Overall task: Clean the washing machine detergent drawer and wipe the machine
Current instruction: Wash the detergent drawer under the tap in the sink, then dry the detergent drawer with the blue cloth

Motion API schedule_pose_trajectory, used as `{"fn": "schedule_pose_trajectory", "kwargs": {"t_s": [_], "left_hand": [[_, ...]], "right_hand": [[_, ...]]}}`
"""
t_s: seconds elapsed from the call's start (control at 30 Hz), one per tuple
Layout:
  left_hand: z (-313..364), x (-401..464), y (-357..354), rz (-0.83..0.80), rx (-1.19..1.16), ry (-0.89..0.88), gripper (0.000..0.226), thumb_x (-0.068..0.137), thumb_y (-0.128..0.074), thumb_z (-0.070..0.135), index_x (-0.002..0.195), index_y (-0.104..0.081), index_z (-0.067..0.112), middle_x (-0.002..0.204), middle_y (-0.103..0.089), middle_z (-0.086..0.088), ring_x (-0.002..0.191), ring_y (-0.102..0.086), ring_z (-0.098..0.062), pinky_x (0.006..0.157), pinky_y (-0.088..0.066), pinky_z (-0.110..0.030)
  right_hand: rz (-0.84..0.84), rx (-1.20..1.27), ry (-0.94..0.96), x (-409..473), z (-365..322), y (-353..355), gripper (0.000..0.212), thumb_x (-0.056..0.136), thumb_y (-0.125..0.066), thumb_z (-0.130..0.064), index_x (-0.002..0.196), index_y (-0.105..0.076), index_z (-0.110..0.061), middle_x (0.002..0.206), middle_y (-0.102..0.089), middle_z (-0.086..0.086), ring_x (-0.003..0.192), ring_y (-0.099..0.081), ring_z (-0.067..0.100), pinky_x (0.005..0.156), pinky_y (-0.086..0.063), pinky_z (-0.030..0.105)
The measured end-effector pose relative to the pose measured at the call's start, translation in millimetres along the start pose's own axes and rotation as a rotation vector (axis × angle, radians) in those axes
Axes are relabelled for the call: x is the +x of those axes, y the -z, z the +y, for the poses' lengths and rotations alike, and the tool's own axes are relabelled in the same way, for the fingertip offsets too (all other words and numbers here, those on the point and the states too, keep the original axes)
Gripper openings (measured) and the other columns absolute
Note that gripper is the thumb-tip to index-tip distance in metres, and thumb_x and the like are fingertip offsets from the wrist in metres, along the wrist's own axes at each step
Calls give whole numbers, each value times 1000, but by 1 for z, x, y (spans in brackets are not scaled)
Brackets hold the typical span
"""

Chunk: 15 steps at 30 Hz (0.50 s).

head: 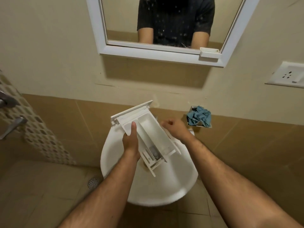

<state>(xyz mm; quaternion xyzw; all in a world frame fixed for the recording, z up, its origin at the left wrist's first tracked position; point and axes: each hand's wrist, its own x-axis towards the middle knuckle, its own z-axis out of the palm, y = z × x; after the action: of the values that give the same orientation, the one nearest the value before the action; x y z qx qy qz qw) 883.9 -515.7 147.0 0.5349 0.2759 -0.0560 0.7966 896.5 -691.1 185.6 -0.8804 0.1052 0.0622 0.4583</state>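
Left hand (130, 142) grips the white plastic detergent drawer (144, 134) by its near-left wall, thumb laid inside a compartment; the drawer hangs over the round white ceramic basin (164, 186), long axis running from front panel at far left to open end near; right hand (174, 129), fingers loosely curled and holding nothing, sits just beside its right wall, closer to the crumpled blue cloth (199, 116) on the wall holder.

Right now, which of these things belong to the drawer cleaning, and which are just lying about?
In use:
white plastic detergent drawer, gripped by the left hand
round white ceramic sink beneath it
right hand beside the drawer
crumpled blue cloth, probably

Lying about:
white-framed wall mirror
white wall socket
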Motion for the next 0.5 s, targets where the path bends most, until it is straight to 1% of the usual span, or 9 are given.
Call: {"fn": "schedule_pose_trajectory", "kwargs": {"t_s": [0.07,0.13,0.17,0.2,0.27,0.33,0.4,0.47,0.5], "left_hand": [[-11,-1,-8,60,-7,-12,57,87,-61,59,130,-57,22,117,-65,-3,102,-63,-26,88,-55,-44],[-22,-3,-16,111,-28,-47,55,87,-61,58,129,-57,23,118,-65,-2,103,-63,-25,90,-54,-44],[-27,-4,-20,137,-42,-63,54,87,-61,57,129,-57,23,119,-65,-1,104,-62,-25,91,-54,-45],[-31,-6,-23,163,-56,-77,52,88,-61,57,129,-57,24,118,-64,0,105,-62,-24,92,-53,-45],[-37,-10,-30,194,-81,-101,49,90,-60,55,129,-57,25,117,-64,2,102,-62,-20,87,-53,-39],[-41,-14,-36,215,-95,-117,48,91,-59,53,129,-56,24,115,-64,3,93,-60,-13,81,-49,-32],[-43,-17,-42,237,-85,-129,46,92,-57,54,126,-55,23,110,-63,4,88,-59,-10,80,-46,-31],[-43,-20,-48,249,-82,-139,40,93,-57,52,121,-55,25,105,-64,4,86,-60,-10,79,-47,-31],[-43,-22,-51,251,-83,-144,37,93,-57,51,119,-54,25,105,-65,4,87,-61,-11,78,-48,-31]], "right_hand": [[207,-152,45,15,11,27,34,89,-64,-41,103,-69,-11,96,-71,8,88,-67,26,77,-55,38],[426,-339,55,28,25,59,44,85,-66,-42,120,-63,-15,113,-64,11,104,-60,29,87,-50,39],[495,-413,53,35,34,73,51,82,-68,-43,125,-60,-16,120,-59,12,111,-55,31,91,-46,40],[521,-466,33,39,42,87,59,80,-70,-47,128,-56,-17,125,-54,13,117,-49,33,94,-44,42],[469,-531,-46,51,60,105,76,75,-70,-63,133,-48,-20,131,-46,13,124,-41,33,97,-42,46],[357,-577,-121,62,75,112,92,67,-65,-78,136,-41,-24,136,-40,14,128,-36,34,99,-42,49],[248,-578,-152,70,88,109,106,61,-58,-89,144,-34,-28,146,-30,15,135,-29,38,103,-40,53],[210,-578,-126,75,95,99,110,62,-53,-92,150,-27,-30,157,-16,17,142,-19,42,110,-33,56],[224,-580,-95,77,97,93,107,66,-53,-89,151,-27,-30,158,-12,18,143,-17,43,111,-31,57]]}}
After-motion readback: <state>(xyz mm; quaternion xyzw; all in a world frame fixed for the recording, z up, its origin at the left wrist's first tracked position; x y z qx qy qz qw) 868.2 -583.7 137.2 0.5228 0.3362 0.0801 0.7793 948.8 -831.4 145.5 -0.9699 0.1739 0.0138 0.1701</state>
